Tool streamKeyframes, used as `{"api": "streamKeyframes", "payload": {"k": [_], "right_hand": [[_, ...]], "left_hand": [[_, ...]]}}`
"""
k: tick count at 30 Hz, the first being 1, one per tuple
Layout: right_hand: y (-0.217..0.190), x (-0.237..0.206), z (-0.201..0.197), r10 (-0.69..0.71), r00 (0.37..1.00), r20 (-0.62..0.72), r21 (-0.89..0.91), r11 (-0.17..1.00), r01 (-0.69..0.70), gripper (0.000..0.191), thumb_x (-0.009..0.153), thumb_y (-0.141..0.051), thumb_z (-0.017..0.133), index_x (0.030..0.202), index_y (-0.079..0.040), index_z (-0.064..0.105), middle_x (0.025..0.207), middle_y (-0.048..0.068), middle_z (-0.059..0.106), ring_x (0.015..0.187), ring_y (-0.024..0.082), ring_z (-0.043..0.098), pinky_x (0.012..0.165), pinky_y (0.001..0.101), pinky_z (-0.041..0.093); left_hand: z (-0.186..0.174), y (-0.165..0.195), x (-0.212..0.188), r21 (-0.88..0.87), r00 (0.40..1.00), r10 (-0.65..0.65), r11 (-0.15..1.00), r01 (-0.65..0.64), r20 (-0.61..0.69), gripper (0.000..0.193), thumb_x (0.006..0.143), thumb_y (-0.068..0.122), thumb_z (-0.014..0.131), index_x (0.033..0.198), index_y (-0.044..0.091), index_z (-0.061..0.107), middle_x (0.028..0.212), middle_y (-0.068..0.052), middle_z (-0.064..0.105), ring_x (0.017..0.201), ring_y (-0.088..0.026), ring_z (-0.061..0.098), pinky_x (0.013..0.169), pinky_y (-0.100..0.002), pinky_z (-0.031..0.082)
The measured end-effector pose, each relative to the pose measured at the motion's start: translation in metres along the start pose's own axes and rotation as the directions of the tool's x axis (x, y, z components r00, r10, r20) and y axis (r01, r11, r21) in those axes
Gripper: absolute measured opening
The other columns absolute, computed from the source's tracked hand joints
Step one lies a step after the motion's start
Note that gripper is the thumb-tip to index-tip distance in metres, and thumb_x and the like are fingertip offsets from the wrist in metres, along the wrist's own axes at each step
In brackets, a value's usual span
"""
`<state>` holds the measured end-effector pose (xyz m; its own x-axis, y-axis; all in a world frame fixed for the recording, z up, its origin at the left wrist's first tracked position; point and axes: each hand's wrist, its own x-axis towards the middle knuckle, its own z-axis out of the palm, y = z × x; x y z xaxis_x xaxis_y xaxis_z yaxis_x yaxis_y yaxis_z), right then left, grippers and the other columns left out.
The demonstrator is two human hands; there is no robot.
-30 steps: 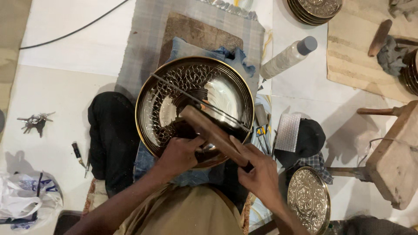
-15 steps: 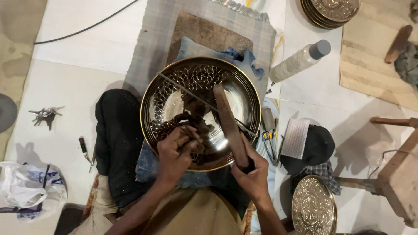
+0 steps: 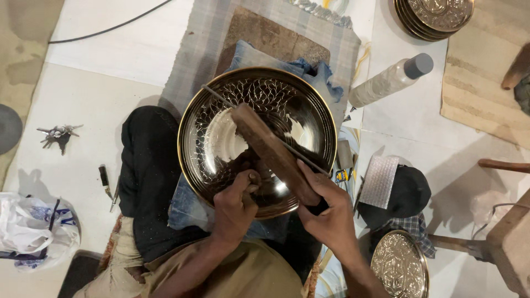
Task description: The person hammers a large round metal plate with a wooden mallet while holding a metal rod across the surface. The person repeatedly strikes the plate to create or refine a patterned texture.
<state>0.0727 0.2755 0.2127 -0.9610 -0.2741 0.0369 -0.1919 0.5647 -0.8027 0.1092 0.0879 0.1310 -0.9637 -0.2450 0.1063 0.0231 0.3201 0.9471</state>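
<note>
Head view: left hand [image 3: 234, 207] clenches a small punch on the engraved metal bowl [image 3: 221, 110]; right hand [image 3: 326, 212] grasps a wooden mallet [image 3: 270, 152]; clear plastic bottle [image 3: 389, 81], grey-capped, lies upper right.

Single head view looks steeply down, close over the lap.

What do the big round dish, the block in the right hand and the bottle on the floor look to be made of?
The dish looks like polished metal, silvery with a brass-coloured rim: it mirrors light and carries a fine engraved net pattern. The block in the right hand looks like dark, worn wood: matt and brown. The bottle seems clear plastic with a grey cap: see-through.
</note>
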Motion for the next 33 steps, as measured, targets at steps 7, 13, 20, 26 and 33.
{"api": "streamKeyframes", "payload": {"k": [7, 13, 20, 26, 33], "right_hand": [[-0.033, 0.021, -0.023, -0.015, 0.992, 0.126, -0.163, 0.986, 0.035, 0.080, 0.062, 0.010, 0.068, 0.138, -0.014, 0.065, 0.106, 0.010, 0.074, 0.069, 0.019, 0.072, 0.065, 0.0287, 0.057], [-0.038, 0.029, -0.042, -0.152, 0.949, 0.275, -0.201, 0.956, 0.211, 0.082, 0.064, 0.006, 0.067, 0.144, -0.016, 0.059, 0.107, 0.009, 0.072, 0.074, 0.023, 0.071, 0.061, 0.0315, 0.056], [-0.040, 0.033, -0.047, -0.153, 0.966, 0.211, -0.125, 0.975, 0.181, 0.084, 0.065, 0.001, 0.064, 0.146, -0.018, 0.052, 0.110, 0.007, 0.067, 0.066, 0.021, 0.068, 0.057, 0.0335, 0.057], [-0.028, 0.029, -0.044, -0.093, 0.974, 0.207, 0.003, 0.996, 0.094, 0.082, 0.069, 0.000, 0.064, 0.147, -0.020, 0.051, 0.110, 0.005, 0.069, 0.070, 0.021, 0.071, 0.052, 0.0328, 0.055], [-0.016, 0.016, -0.041, -0.125, 0.961, 0.246, -0.130, 0.978, 0.161, 0.091, 0.069, 0.002, 0.065, 0.154, -0.022, 0.050, 0.116, 0.007, 0.068, 0.084, 0.024, 0.071, 0.071, 0.0357, 0.055]], "left_hand": [[0.007, -0.006, -0.004, 0.038, 1.000, 0.001, 0.999, -0.001, -0.005, 0.046, 0.078, -0.014, 0.057, 0.120, 0.003, 0.064, 0.094, -0.019, 0.076, 0.092, -0.027, 0.079, 0.074, -0.036, 0.063], [0.021, -0.022, -0.011, 0.094, 0.999, 0.030, 0.995, -0.028, -0.021, 0.055, 0.080, -0.013, 0.057, 0.133, 0.001, 0.060, 0.088, -0.017, 0.075, 0.079, -0.023, 0.077, 0.072, -0.033, 0.064], [0.022, -0.025, -0.014, 0.086, 0.999, -0.022, 0.996, 0.020, 0.029, 0.053, 0.069, -0.011, 0.060, 0.121, -0.002, 0.064, 0.082, -0.020, 0.071, 0.070, -0.030, 0.075, 0.062, -0.039, 0.060], [0.021, -0.023, -0.007, 0.111, 0.991, 0.117, 0.986, -0.124, 0.065, 0.045, 0.075, -0.012, 0.057, 0.117, -0.001, 0.066, 0.090, -0.020, 0.075, 0.086, -0.032, 0.078, 0.073, -0.039, 0.063], [0.018, -0.033, -0.002, 0.207, 0.961, 0.180, 0.953, -0.223, 0.209, 0.051, 0.067, -0.009, 0.065, 0.117, 0.000, 0.070, 0.074, -0.019, 0.069, 0.064, -0.032, 0.071, 0.058, -0.043, 0.056]]}}
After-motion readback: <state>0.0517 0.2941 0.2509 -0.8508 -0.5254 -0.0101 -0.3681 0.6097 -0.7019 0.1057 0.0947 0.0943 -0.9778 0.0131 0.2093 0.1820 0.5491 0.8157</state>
